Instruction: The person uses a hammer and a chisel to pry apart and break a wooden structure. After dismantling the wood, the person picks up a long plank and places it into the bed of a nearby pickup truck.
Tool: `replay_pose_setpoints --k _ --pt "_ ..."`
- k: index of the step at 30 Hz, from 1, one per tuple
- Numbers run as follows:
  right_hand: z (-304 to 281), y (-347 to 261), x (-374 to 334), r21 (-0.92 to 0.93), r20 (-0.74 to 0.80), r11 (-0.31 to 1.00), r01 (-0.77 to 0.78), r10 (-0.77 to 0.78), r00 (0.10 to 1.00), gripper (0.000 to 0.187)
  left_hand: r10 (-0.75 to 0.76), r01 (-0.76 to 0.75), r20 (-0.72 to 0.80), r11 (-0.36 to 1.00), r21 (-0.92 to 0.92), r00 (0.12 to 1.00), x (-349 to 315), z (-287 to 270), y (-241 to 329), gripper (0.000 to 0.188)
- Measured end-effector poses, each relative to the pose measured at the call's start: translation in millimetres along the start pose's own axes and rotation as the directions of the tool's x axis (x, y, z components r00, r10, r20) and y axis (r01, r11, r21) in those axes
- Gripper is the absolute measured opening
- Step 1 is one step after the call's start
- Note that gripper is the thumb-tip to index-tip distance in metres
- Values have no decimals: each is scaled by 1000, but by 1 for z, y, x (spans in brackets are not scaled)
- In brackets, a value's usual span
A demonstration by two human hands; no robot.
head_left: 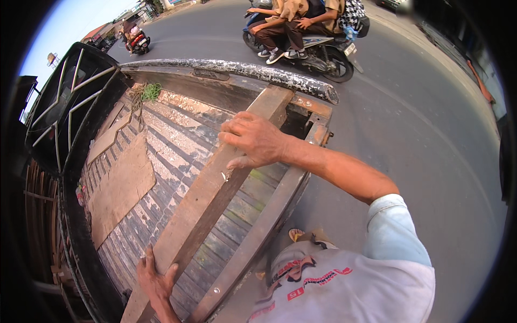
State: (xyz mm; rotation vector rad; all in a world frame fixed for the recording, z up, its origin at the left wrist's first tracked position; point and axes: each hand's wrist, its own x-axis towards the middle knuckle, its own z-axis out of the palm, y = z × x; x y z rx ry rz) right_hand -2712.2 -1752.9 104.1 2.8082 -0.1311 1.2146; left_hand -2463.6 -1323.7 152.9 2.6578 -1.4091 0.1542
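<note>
A long, thick wooden beam (186,220) lies slantwise over the ribbed bed of a pickup truck (215,242), from the lower left up to the far side wall. My right hand (256,139) grips its upper half, fingers curled over the left edge and thumb nearer me. Lower down, my left hand (156,280) grasps the beam's near part, with thumb and fingers on opposite sides. The beam's near end runs out of view at the bottom.
A flat brown sheet (124,185) and a tangle of green string (151,92) lie in the bed. The bed's side has a peeling round rail (237,68). On the road beyond, people ride a motorbike (323,54); another motorbike (141,43) is farther off.
</note>
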Motion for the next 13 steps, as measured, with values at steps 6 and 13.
replay_pose_setpoints --k 6,13 --pt "2 13 29 13 -84 978 207 -205 975 69 -50 51 72 999 -12 996 14 -6 12 105" --pt "61 22 49 -64 142 996 65 -56 988 65 -197 199 102 980 -6 975 39 -13 13 95"
